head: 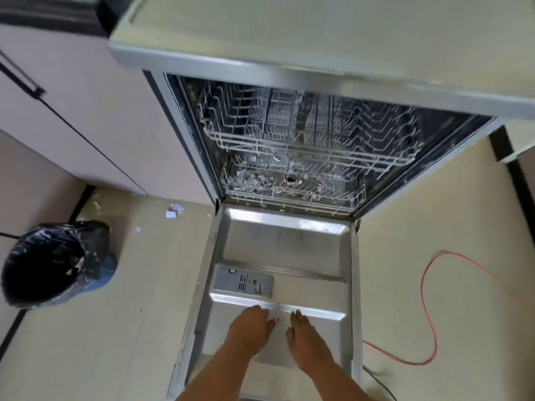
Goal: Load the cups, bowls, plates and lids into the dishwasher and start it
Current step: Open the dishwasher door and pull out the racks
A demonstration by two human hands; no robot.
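The dishwasher stands open in front of me, its steel door [285, 244] folded flat down toward me. Inside, the white wire upper rack [312, 131] and lower rack [292, 183] both hold no dishes. A grey detergent compartment [243, 282] sits on the door's inner face. My left hand [250, 328] and my right hand [301, 337] hover side by side just over the near part of the door, fingers extended and holding nothing. No cups, bowls, plates or lids appear in view.
A bin lined with a black bag [52, 261] stands on the floor at the left. A red cable [428, 311] loops across the floor at the right. Cabinets [86, 111] flank the dishwasher's left, and the counter top [333, 33] overhangs it. Paper scraps [173, 211] litter the floor.
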